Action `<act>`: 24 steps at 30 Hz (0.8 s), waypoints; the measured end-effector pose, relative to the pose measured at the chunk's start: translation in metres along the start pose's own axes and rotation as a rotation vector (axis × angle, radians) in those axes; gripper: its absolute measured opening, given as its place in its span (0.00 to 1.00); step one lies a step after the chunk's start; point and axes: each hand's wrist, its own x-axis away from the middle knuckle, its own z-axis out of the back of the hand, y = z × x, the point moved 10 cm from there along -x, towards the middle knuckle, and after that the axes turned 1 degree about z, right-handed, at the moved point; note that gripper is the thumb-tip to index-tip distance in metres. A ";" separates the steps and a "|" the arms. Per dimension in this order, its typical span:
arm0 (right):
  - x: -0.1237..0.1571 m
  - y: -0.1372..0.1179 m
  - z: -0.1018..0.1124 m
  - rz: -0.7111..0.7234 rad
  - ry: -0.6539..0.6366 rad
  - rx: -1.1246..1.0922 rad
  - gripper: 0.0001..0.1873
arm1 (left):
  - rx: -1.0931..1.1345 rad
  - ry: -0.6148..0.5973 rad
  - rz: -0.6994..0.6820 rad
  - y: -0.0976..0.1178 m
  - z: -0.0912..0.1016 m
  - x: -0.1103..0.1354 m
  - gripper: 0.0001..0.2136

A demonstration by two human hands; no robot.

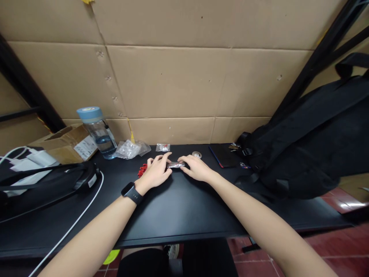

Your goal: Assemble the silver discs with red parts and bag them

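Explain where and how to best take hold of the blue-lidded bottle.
Grip the bottle around its clear body below the blue lid, probably from the near side: it stands tall and rounded, with the box at its left, crumpled plastic at its right and a cardboard wall behind.

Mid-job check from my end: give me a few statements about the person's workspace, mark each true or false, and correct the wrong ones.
1. The left hand and right hand are at opposite ends of a small shiny packet. True.
2. The watch is worn on the right wrist. False: the watch is on the left wrist.
3. The bottle has a light blue lid. True.
4. The red item lies beside the right hand. False: the red item is beside the left hand.
5. The black backpack is on the person's left. False: the black backpack is on the right.
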 end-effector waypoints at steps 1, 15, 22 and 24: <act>-0.001 0.004 0.000 -0.017 0.018 -0.037 0.13 | 0.009 -0.006 -0.006 0.000 0.000 0.001 0.30; 0.005 -0.021 0.006 0.176 -0.096 -0.033 0.11 | -0.120 0.176 0.204 -0.014 0.034 0.001 0.17; -0.016 0.011 -0.008 -0.089 -0.086 0.386 0.19 | -0.200 0.370 0.341 -0.048 0.085 0.008 0.14; -0.025 0.021 -0.005 -0.155 -0.047 0.452 0.22 | -0.204 0.366 0.361 -0.059 0.087 0.008 0.14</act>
